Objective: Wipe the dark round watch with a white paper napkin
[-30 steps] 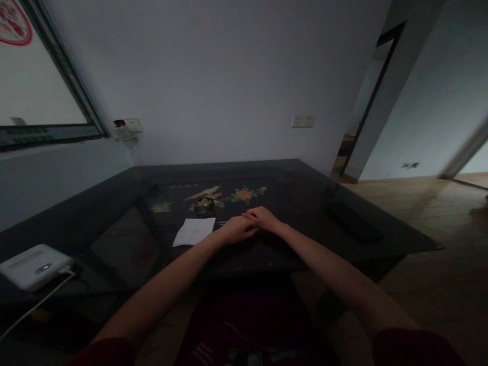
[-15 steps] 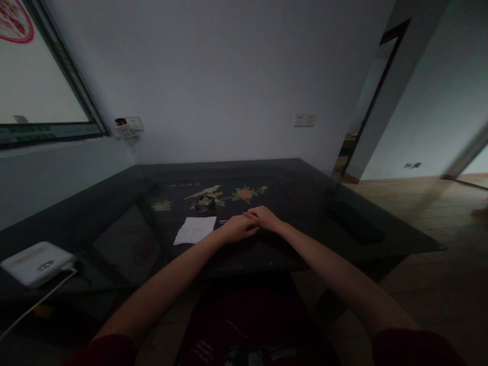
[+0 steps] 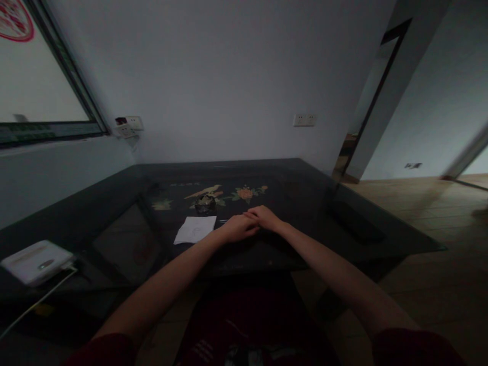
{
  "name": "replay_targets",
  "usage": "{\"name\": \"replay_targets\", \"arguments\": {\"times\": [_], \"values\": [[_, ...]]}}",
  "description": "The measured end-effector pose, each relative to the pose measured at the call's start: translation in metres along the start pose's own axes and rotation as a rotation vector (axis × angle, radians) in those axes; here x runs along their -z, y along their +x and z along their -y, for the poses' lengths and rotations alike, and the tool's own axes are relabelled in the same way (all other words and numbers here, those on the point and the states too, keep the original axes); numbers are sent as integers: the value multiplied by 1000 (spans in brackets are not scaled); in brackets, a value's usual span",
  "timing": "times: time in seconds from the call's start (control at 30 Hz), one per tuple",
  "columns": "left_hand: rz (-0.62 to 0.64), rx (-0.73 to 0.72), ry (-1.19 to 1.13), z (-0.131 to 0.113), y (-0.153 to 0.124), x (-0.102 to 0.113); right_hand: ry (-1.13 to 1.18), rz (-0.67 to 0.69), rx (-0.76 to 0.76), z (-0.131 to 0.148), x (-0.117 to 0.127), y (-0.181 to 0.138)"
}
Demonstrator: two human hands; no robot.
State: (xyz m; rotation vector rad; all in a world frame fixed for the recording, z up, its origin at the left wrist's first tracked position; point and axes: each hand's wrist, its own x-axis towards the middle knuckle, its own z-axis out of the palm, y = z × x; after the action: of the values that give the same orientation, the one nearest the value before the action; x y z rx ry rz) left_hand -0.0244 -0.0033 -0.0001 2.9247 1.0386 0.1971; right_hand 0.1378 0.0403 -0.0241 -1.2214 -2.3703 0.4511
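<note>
Both my hands rest together on the dark glass table point(image 3: 290, 175), near its middle. My left hand point(image 3: 237, 228) is curled with its fingers closed. My right hand point(image 3: 267, 217) lies against it, its fingertips bent down onto the left hand's knuckles. Whatever sits between the fingers is hidden in the dim light. A white sheet of paper point(image 3: 195, 229) lies flat just left of my left hand. A thin pale object point(image 3: 223, 221) pokes out between the paper and my left hand. Behind the paper stands a small dark round object point(image 3: 205, 204).
Flower and bird pictures point(image 3: 244, 193) show under the glass. A white box with a cable point(image 3: 36, 261) sits at the table's near left corner. A flat dark object point(image 3: 354, 221) lies at the right side. Wall sockets point(image 3: 304, 120) are behind, and a doorway point(image 3: 366, 112) opens at the right.
Both hands stay joined in the same spot. Only the camera has shifted slightly.
</note>
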Motion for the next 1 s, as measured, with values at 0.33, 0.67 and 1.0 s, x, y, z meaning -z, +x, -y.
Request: {"name": "replay_targets", "arguments": {"times": [0.33,0.67,1.0], "values": [[-17,-5,-20,1,0,-2,9,9,8,1,2,-1],[5,12,-15,-2,0,1,19,13,3,1,2,-1],[-10,-8,-10,1,0,-2,6,23,0,2,3,-1]]}}
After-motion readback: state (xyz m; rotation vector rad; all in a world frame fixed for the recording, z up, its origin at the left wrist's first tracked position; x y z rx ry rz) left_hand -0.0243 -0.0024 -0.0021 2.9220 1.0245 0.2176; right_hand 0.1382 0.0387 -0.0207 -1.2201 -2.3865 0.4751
